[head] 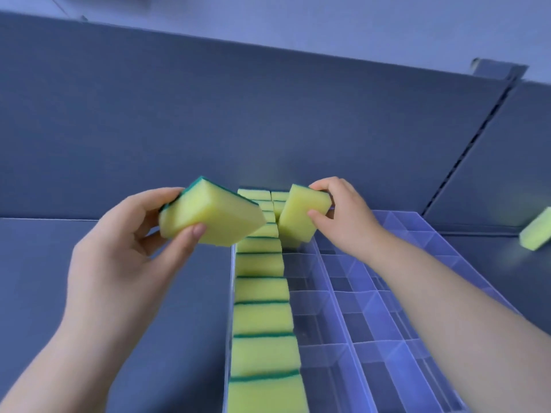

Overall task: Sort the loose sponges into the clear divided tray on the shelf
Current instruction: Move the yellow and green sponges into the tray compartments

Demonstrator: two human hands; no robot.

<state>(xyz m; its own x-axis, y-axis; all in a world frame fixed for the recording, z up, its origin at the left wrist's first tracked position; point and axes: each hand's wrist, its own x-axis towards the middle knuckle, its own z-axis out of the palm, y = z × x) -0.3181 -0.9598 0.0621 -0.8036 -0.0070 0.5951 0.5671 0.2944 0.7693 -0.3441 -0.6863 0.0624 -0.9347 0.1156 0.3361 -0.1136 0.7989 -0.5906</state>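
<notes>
A dull blue-grey back panel (208, 114) rises beyond the fingers (161, 195) of the left hand (119, 248) and spans the view behind both sets of fingertips. Up and to the right of the fingers of the right hand (348, 222), a slotted upright strip (457, 162) runs at a slant, its dark slots in a single row. A metal bracket (496, 68) caps its top end. Right of the strip stands a second panel (518, 144). Above the panels' top edge lies a pale wall (298, 19).

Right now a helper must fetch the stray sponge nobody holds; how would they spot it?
Find the clear divided tray on the shelf and look past its far right corner. A sponge lies alone there on the shelf. Unlike the others, it is in no compartment and nobody holds it.
</notes>
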